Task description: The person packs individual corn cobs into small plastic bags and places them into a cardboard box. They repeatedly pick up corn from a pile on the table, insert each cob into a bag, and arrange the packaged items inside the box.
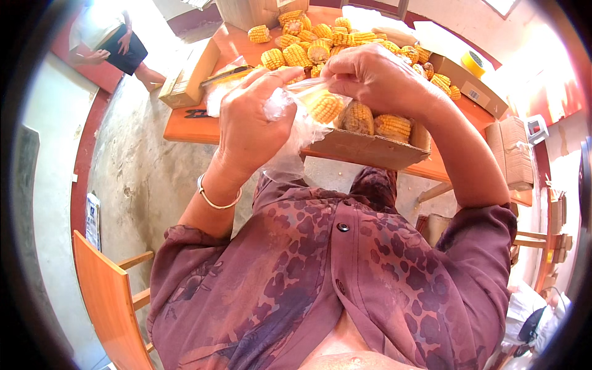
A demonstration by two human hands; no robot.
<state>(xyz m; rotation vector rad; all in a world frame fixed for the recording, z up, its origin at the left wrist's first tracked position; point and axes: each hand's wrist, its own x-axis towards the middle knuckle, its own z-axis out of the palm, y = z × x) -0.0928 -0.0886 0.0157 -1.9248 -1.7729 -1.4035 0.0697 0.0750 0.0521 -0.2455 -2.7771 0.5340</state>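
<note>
In the head view, my left hand (252,122) grips a bunch of crumpled clear plastic bags (300,143) that hang down over the table's front edge. My right hand (370,76) pinches the edge of a clear plastic bag (307,84), which is stretched between both hands. A yellow corn cob piece (326,108) shows at that bag; whether it lies inside or behind the film I cannot tell. Just below my right hand is an open cardboard box (370,148) holding a browned corn piece (357,119) and another corn piece (393,127).
Many corn pieces (296,55) are heaped on the orange table (189,129). Cardboard boxes (189,74) stand around them, with a tape roll (472,64) at right. Black scissors or pliers (196,113) lie at the left edge. Another person (111,41) stands far left; a wooden chair (106,300) is nearer.
</note>
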